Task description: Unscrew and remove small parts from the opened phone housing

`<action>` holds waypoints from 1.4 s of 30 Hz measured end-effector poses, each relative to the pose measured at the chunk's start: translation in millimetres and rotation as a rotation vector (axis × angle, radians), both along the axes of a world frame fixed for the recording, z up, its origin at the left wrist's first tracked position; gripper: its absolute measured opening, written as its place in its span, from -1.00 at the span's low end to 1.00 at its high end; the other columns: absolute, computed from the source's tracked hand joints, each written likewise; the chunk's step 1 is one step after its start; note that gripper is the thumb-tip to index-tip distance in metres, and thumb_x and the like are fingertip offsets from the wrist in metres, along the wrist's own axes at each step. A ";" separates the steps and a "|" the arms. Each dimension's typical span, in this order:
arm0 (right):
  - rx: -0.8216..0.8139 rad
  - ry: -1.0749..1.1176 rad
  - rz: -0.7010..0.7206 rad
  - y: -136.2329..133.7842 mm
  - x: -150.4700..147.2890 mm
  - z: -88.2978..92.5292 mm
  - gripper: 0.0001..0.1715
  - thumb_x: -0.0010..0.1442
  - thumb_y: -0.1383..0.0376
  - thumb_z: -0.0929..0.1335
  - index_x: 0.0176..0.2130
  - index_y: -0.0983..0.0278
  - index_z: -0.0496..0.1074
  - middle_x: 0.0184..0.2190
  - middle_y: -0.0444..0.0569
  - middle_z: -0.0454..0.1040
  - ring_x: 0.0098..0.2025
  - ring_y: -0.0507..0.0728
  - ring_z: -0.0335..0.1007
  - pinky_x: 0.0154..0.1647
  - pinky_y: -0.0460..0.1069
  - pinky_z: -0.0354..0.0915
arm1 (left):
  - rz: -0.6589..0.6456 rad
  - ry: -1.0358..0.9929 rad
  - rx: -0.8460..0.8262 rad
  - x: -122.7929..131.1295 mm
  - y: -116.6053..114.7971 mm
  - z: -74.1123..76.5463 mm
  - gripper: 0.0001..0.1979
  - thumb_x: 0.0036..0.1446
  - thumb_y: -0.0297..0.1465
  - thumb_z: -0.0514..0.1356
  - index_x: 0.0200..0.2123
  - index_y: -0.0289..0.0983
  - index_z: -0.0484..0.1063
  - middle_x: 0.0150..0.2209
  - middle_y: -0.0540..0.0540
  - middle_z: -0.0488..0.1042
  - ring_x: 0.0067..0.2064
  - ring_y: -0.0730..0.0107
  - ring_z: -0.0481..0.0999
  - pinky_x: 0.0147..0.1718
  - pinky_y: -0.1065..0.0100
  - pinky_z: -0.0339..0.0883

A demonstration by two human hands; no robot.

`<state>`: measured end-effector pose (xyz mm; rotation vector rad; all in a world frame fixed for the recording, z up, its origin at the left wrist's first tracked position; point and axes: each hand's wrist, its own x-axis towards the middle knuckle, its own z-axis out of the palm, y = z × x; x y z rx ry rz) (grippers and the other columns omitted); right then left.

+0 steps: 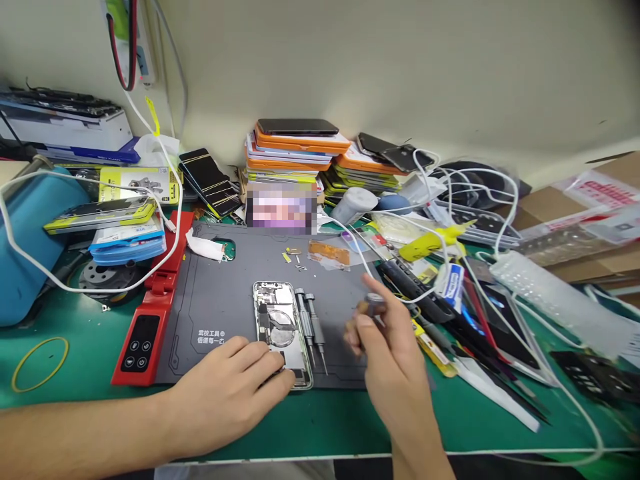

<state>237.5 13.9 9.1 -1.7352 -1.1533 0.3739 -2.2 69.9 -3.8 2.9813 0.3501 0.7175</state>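
An opened smartphone point(281, 327), its inner parts bare, lies on the grey work mat point(220, 287). My left hand point(235, 383) reaches in from the left, with bent fingers and thumb on the phone's lower left part; the fingertips cover that corner. Just right of the phone, two grey precision screwdrivers point(313, 325) lie side by side. Over the mat's right side, my right hand point(390, 340) is closed around a screwdriver point(374, 303) with a dark grey round cap. Its index finger points up and away; the shaft is hidden from me.
Small metal parts point(295, 257) and an orange-brown strip point(329, 254) lie on the mat's far part. A red device with buttons point(145, 333) flanks the left edge. Tools and white cables point(450, 253) crowd the right. Stacked orange-edged boxes point(295, 150) stand behind.
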 end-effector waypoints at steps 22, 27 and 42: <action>0.394 -0.092 -0.082 -29.0 -16.4 -23.1 -0.41 0.46 0.34 0.43 0.37 0.10 0.27 -0.17 -0.04 0.61 -0.53 0.01 0.49 -0.54 -0.07 0.52 | 0.182 0.011 -0.127 3.0 -1.8 7.4 -0.91 0.50 -0.37 0.14 -0.06 -0.25 0.40 -0.26 -0.04 0.46 -0.26 0.16 0.36 -0.25 0.16 0.13; 0.513 -0.064 0.105 -23.3 -32.3 -21.4 -0.37 0.47 0.42 0.39 0.40 0.09 0.25 -0.18 -0.02 0.61 -0.39 0.07 0.60 -0.51 -0.07 0.59 | 0.162 0.046 -0.081 2.8 -1.5 6.7 -0.73 0.43 -0.23 0.30 0.00 -0.29 0.41 -0.24 -0.04 0.48 -0.24 0.15 0.38 -0.24 0.16 0.14; 0.541 -0.084 0.071 -26.1 -31.2 -28.1 -0.37 0.46 0.47 0.37 0.40 0.15 0.29 -0.15 0.00 0.61 -0.22 0.11 0.64 -0.26 0.03 0.63 | 0.145 0.084 -0.049 4.8 -1.1 6.3 -0.80 0.46 -0.26 0.27 -0.02 -0.29 0.46 -0.26 -0.03 0.45 -0.25 0.16 0.37 -0.26 0.13 0.12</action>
